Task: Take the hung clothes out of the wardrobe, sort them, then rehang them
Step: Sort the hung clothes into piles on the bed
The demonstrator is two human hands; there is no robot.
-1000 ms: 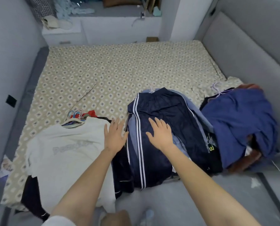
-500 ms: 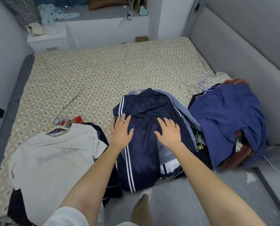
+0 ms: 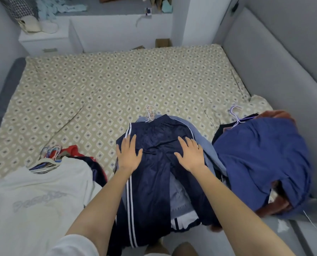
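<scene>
Both hands lie flat with fingers spread on the navy trousers (image 3: 154, 163) atop the middle pile at the bed's (image 3: 117, 85) near edge: left hand (image 3: 128, 156), right hand (image 3: 191, 156). White shirt (image 3: 35, 200) lies left, blue shirt (image 3: 261, 163) right.

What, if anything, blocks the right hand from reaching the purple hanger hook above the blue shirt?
Probably nothing, so likely yes. The right hand lies flat on the navy trousers, holding nothing, and the purple hanger hook sticks out uncovered beyond the blue shirt.
</scene>
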